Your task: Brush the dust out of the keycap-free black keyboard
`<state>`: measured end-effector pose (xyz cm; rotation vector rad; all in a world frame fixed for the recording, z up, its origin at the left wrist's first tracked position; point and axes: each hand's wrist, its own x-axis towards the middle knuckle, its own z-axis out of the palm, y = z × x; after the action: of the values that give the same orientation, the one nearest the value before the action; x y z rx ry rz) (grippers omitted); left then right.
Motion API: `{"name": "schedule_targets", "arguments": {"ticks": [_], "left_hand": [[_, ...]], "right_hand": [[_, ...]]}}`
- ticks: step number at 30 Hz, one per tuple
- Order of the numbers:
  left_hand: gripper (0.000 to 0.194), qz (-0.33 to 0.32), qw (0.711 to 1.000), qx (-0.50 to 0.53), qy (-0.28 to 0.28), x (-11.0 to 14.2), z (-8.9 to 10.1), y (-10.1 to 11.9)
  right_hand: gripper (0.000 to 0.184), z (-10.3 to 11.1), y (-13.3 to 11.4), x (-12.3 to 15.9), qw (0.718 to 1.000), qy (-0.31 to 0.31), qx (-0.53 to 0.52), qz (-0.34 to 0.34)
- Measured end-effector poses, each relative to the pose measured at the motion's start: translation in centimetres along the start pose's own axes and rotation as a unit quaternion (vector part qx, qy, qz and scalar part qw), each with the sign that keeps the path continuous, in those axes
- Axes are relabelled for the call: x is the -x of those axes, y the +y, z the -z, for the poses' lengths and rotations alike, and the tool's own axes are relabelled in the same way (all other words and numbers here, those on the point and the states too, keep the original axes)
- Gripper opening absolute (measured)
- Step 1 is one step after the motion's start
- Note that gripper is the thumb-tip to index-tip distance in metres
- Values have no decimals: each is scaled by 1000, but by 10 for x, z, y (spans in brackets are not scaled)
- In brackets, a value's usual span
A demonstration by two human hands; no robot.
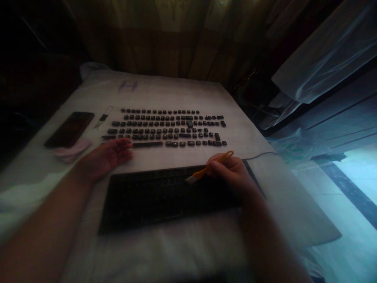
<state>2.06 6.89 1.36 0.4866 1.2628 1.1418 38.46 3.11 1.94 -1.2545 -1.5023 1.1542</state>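
Note:
A black keyboard [147, 200] with its keycaps off lies on the white-covered table. My right hand [231, 173] grips a small brush [202, 171] with an orange handle, its pale bristles at the upper middle of the keyboard. Beyond the keyboard's upper left corner, my left hand [107, 157] rests with fingers apart, holding nothing. Its fingertips are beside the long spacebar [147, 144]. Loose black keycaps [159, 130] are laid out in several rows behind the keyboard.
A dark phone [70, 129] lies at the left with a pink cloth [73, 150] by it. A wire keycap puller [103, 117] is near the rows. The keyboard's cable [260, 154] runs right. White fabric [326, 55] hangs at upper right; plastic bags [294, 145] are beyond the right edge.

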Motion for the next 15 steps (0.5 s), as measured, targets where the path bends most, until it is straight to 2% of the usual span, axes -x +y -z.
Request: {"name": "schedule_targets", "arguments": {"ticks": [9, 15], "left_hand": [[30, 6, 1000, -2, 7, 1, -2, 2], [30, 3, 1000, 2, -3, 0, 1, 1]], "right_hand": [[21, -1, 3, -4, 997, -71, 29, 20], [23, -5, 5, -4, 997, -78, 14, 21]]}}
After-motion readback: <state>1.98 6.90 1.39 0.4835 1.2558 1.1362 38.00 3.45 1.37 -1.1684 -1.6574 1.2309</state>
